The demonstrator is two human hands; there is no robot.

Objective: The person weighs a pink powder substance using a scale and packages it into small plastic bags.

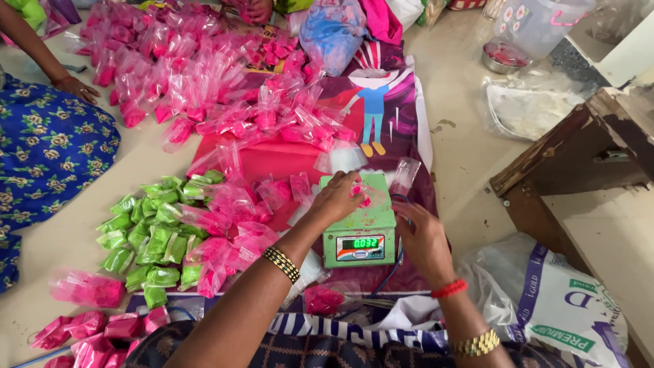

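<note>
1. Pale floor (61, 238) runs under the whole scene, with a printed purple and red banner sheet (402, 116) spread over its middle as a work surface.
2. At the far left sits another person in a blue floral dress (41, 150), one hand (76, 88) resting on the floor beside the packets.
3. Across the top left spreads a big heap of small clear plastic packets of pink powder (177, 61).
4. Lower left, a pile of small packets of green powder (153, 235) lies on the floor, with more pink packets (92, 334) near the bottom edge.
5. The person's left hand (337, 197), wearing a black and gold bangle (281, 264) on the wrist, rests over the pan of the small green digital scale (361, 228). Its fingers are curled round a pink-powder packet (361, 197) that sits on the pan.
6. The right hand (424, 238), with a red thread and a gold bangle on the forearm, is just right of the scale. It pinches an empty clear plastic pouch (405, 174) that stands up above the scale's far corner.
7. Right of that, a white printed sack (558, 300) lies on the floor below a worn brown wooden bench (586, 150).
8. Top right stand a clear plastic container (538, 24) and a small steel bowl (504, 58).
</note>
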